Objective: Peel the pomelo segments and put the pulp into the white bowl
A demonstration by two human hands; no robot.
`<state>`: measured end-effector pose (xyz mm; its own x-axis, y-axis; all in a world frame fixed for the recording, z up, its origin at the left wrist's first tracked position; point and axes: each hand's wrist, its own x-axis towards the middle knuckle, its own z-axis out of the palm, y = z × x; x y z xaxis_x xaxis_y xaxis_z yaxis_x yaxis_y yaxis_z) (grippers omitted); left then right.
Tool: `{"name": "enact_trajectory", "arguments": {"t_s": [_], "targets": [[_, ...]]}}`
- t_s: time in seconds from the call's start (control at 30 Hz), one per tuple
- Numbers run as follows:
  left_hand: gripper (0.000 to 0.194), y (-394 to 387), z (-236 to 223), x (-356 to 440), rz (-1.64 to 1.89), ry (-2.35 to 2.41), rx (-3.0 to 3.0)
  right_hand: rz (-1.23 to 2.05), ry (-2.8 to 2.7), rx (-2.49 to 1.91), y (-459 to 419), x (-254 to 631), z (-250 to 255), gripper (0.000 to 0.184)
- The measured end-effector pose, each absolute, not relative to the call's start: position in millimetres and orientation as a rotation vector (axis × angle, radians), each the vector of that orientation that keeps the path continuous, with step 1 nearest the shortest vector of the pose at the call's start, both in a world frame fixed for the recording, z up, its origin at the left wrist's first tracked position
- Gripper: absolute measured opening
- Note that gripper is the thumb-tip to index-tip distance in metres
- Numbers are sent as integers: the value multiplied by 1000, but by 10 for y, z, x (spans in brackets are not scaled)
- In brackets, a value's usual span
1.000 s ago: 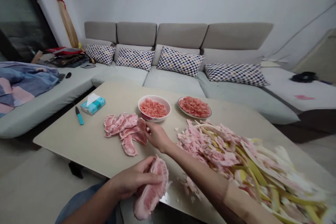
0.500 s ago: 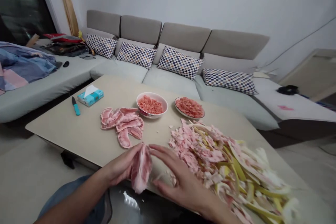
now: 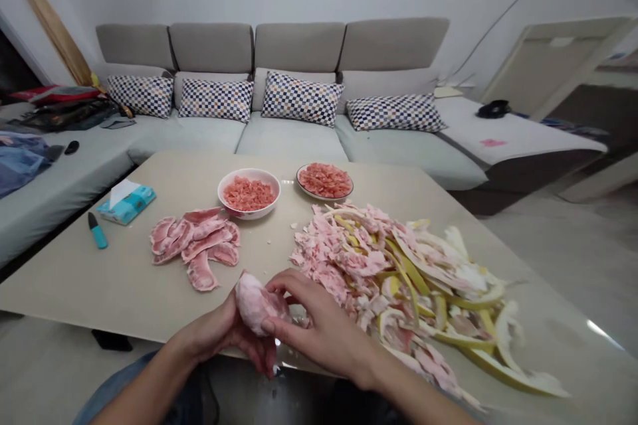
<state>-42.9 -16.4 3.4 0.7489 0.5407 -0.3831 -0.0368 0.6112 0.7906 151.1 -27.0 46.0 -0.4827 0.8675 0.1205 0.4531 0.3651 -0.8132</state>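
Note:
A pale pink piece of pomelo is held near the table's front edge, its rounded, pith-covered side turned up. My left hand cradles it from the left and below, fingers curled under it. My right hand grips its right side, with the thumb and fingertips pressed on the surface. Just beyond my left hand lies a loose pile of pomelo segments in their skins. Beside my right hand spreads a heap of pomelo peel, with pink pith scraps and yellow-green rind strips.
On the table stand a white bowl and a dark-rimmed plate, both holding pink pomelo flesh. A tissue pack and a turquoise-handled knife lie at the left. A grey sofa with checkered cushions runs behind.
The pomelo piece has turned from its split side to its rounded side. My right hand has closed from spread fingers onto it. The view has swung right.

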Motion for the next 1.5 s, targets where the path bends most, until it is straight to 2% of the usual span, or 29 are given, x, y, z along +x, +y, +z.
{"name": "enact_trajectory", "arguments": {"t_s": [0.07, 0.23, 0.37, 0.47, 0.67, 0.9, 1.03, 1.2, 1.37, 1.5], "targets": [[83, -159, 19, -405, 414, 754, 875, 1093, -2008, -1234, -273, 1480, 451, 22], [89, -170, 74, -349, 515, 836, 779, 1350, -1752, -1414, -235, 1406, 384, 25], [70, -202, 132, -366, 585, 848, 887, 1542, -1569, -1340, -183, 1404, 344, 35], [67, -215, 140, -424, 617, 883, 970, 1591, -1575, -1247, -177, 1439, 351, 35], [64, -206, 87, -526, 768, 773, 987, 1446, -1726, -1190, -221, 1513, 447, 33], [81, -191, 69, -496, 856, 728, 1008, 1164, -1750, -1221, -233, 1508, 454, 18], [88, -187, 74, -469, 888, 713, 1047, 1133, -1696, -1242, -229, 1528, 494, 9], [86, -199, 24, -419, 844, 696, 1077, 1051, -1718, -1117, -237, 1530, 525, 15], [83, -211, -13, -399, 799, 723, 1128, 856, -1830, -1032, -254, 1522, 475, 12], [83, -217, -8, -419, 777, 744, 1182, 923, -1807, -1064, -259, 1540, 514, 11]]}}
